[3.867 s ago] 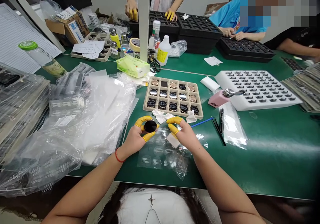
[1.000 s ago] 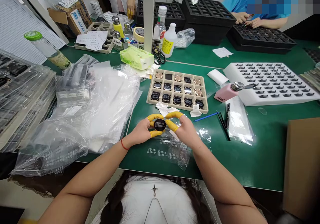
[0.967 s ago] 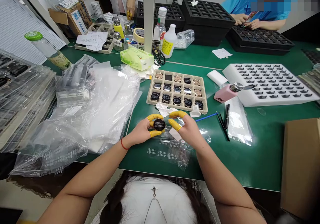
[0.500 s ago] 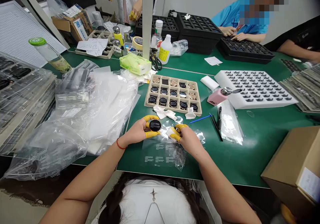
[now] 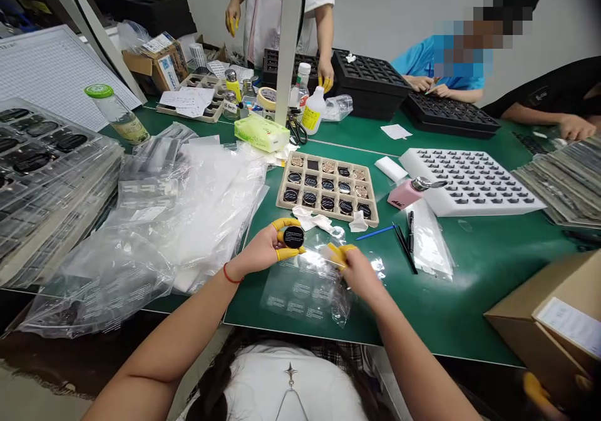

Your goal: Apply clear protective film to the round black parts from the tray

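Observation:
A round black disc with pale printed text (image 5: pixel 294 237) is held upright between the yellow-covered fingertips of my left hand (image 5: pixel 270 246). To its right, my right hand (image 5: pixel 354 268), also with yellow finger covers, pinches a small whitish piece that is blurred by motion. Below both hands, a clear sheet with printed text blocks (image 5: pixel 293 289) lies on the green table. Crumpled clear film (image 5: pixel 342 305) sits under my right hand. Beyond the hands stands a beige compartment tray (image 5: pixel 280 201) with black discs and gold-coloured round parts.
Plastic bags (image 5: pixel 206 208) cover the left side, beside stacked clear trays (image 5: pixel 51 202). On the right are a pink bottle (image 5: pixel 404 194), a white foam tray (image 5: pixel 451 207), black pens and a cardboard box (image 5: pixel 530 314). Other people are at the far side.
The view has shifted slightly. My right hand has moved a little, and the whitish piece in it is now blurred. My left hand still holds the black disc. A person behind has reached toward the bottles.

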`<state>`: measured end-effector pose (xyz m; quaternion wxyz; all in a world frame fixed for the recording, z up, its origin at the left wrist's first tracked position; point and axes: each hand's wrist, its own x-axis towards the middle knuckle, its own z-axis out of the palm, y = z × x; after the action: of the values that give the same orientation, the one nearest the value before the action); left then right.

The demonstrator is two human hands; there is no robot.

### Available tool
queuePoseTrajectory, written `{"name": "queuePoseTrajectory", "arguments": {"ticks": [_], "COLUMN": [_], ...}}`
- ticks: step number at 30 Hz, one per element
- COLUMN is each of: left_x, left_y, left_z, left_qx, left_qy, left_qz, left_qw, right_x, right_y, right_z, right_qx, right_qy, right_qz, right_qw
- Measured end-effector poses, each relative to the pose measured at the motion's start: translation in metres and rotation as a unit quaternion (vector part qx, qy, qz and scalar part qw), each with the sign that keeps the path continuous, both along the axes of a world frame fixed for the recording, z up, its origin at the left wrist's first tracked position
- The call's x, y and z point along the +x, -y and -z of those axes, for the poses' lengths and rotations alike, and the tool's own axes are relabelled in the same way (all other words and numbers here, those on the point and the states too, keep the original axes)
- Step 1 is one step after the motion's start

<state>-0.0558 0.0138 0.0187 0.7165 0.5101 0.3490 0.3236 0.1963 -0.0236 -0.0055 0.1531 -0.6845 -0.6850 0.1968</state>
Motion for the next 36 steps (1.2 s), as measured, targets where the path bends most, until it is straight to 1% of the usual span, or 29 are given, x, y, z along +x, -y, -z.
{"name": "queuePoseTrajectory", "arguments": {"ticks": [2, 3, 4, 5, 7, 9, 10, 12, 15, 18, 20, 22, 25, 28, 30, 33, 36], "left_x": [0.003, 0.005, 0.006, 0.008, 0.010, 0.011, 0.011, 0.010, 0.010, 0.012, 0.013, 0.014, 0.014, 0.013, 0.013, 0.015, 0.015], "left_y": [0.002, 0.003, 0.004, 0.005, 0.007, 0.008, 0.008, 0.007, 0.006, 0.006, 0.005, 0.004, 0.002, 0.001, 0.002, 0.005, 0.006], "left_z": [0.002, 0.003, 0.004, 0.005, 0.007, 0.007, 0.007, 0.007, 0.007, 0.010, 0.013, 0.016, 0.017, 0.016, 0.014, 0.012, 0.012], "left_qx": [0.016, 0.023, 0.031, 0.040, 0.061, 0.079, 0.085, 0.093, 0.107, 0.115, 0.106, 0.089, 0.078, 0.085, 0.091, 0.118, 0.143], "left_qy": [-0.029, -0.042, -0.054, -0.062, -0.071, -0.071, -0.070, -0.067, -0.071, -0.086, -0.090, -0.084, -0.087, -0.096, -0.086, -0.088, -0.104], "left_qz": [0.003, 0.006, 0.008, 0.009, 0.014, 0.020, 0.019, 0.018, 0.023, 0.028, 0.031, 0.038, 0.038, 0.032, 0.030, 0.020, 0.016], "left_qw": [0.999, 0.999, 0.998, 0.997, 0.996, 0.994, 0.994, 0.993, 0.991, 0.989, 0.990, 0.992, 0.992, 0.991, 0.992, 0.989, 0.984], "right_x": [0.002, -0.001, -0.008, -0.017, -0.040, -0.061, -0.069, -0.076, -0.073, -0.065, -0.060, -0.057, -0.056, -0.058, -0.059, -0.061, -0.063], "right_y": [-0.005, -0.006, -0.005, -0.003, 0.002, 0.006, 0.006, 0.003, -0.008, -0.018, -0.021, -0.022, -0.016, -0.008, -0.003, 0.003, 0.010], "right_z": [-0.014, -0.022, -0.030, -0.037, -0.044, -0.043, -0.040, -0.033, -0.026, -0.027, -0.029, -0.032, -0.034, -0.035, -0.034, -0.030, -0.026], "right_qx": [0.069, 0.109, 0.141, 0.159, 0.176, 0.192, 0.200, 0.210, 0.210, 0.203, 0.192, 0.195, 0.230, 0.250, 0.257, 0.268, 0.275], "right_qy": [-0.041, -0.067, -0.092, -0.113, -0.121, -0.083, -0.061, -0.027, -0.011, -0.009, -0.023, -0.059, -0.099, -0.084, -0.079, -0.066, -0.033], "right_qz": [0.050, 0.057, 0.045, 0.013, -0.087, -0.151, -0.162, -0.159, -0.143, -0.129, -0.140, -0.157, -0.168, -0.179, -0.171, -0.166, -0.166], "right_qw": [0.996, 0.990, 0.985, 0.981, 0.973, 0.966, 0.965, 0.964, 0.967, 0.971, 0.971, 0.966, 0.953, 0.948, 0.948, 0.947, 0.946]}}
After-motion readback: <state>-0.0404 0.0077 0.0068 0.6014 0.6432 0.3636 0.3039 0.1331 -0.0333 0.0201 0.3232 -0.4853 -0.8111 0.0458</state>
